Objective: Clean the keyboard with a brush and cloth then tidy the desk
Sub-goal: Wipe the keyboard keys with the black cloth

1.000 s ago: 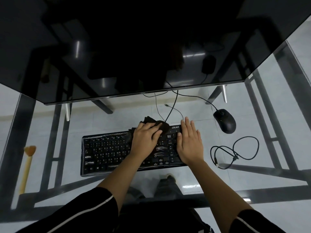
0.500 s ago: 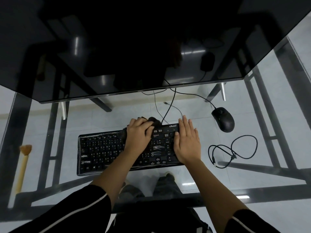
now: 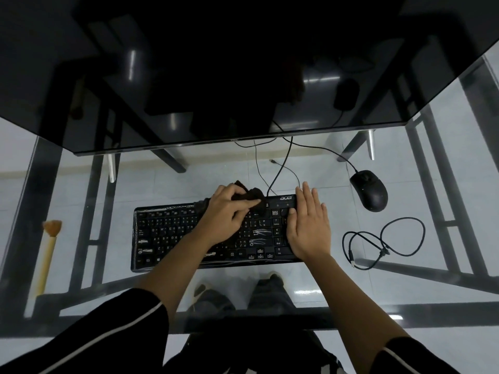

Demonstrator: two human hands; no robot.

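Note:
A black keyboard [image 3: 172,233] lies on the glass desk [image 3: 189,179] in front of me. My left hand [image 3: 224,214] presses a crumpled dark cloth [image 3: 249,195] against the keyboard's upper middle edge, fingers closed on it. My right hand [image 3: 309,225] lies flat, fingers together, on the number pad at the keyboard's right end, holding nothing. A brush [image 3: 48,252] with a pale wooden handle and tan bristles rests at the far left of the desk, away from both hands.
A large dark monitor [image 3: 216,76] overhangs the back of the desk. A black mouse [image 3: 371,190] sits right of the keyboard, with a loose coiled black cable [image 3: 386,241] below it. Thin cables [image 3: 280,168] run from behind the keyboard toward the monitor.
My left hand has slid the cloth slightly left and up along the keyboard's top edge and bunched it tighter. My right hand has stayed flat on the number pad.

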